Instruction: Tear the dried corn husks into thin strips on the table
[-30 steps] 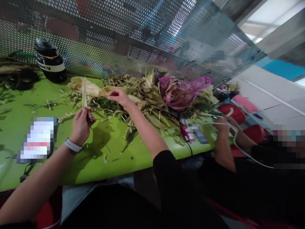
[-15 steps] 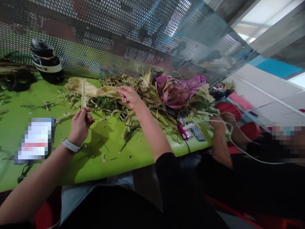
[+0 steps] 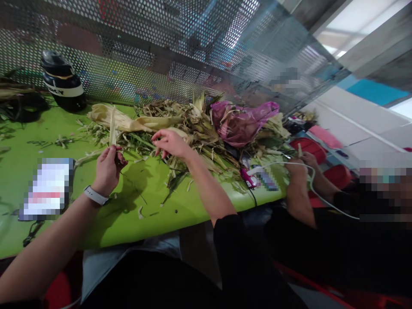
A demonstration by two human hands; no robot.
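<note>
In my left hand [image 3: 109,167] a pale strip of corn husk [image 3: 112,126] stands nearly upright, pinched between thumb and fingers. My right hand [image 3: 170,143] hovers over the front of the husk pile, fingers apart and bent, with nothing visible in them. Just behind it lies a long yellowish corn husk [image 3: 161,123]. A wider pale husk [image 3: 111,116] rests at the left end of the pile, behind the strip. Green shreds [image 3: 138,140] lie between my two hands.
A dark bottle [image 3: 64,83] stands at the back left, near a perforated metal screen [image 3: 135,47]. A phone [image 3: 48,189] lies left of my left hand. A pink plastic bag [image 3: 243,122] sits on the pile. At right, a co-worker's hands [image 3: 301,165] work beside a white cable [image 3: 311,180].
My right hand has let go of the long husk on the pile and come down toward me, its fingers now spread. My left hand keeps its strip in place.
</note>
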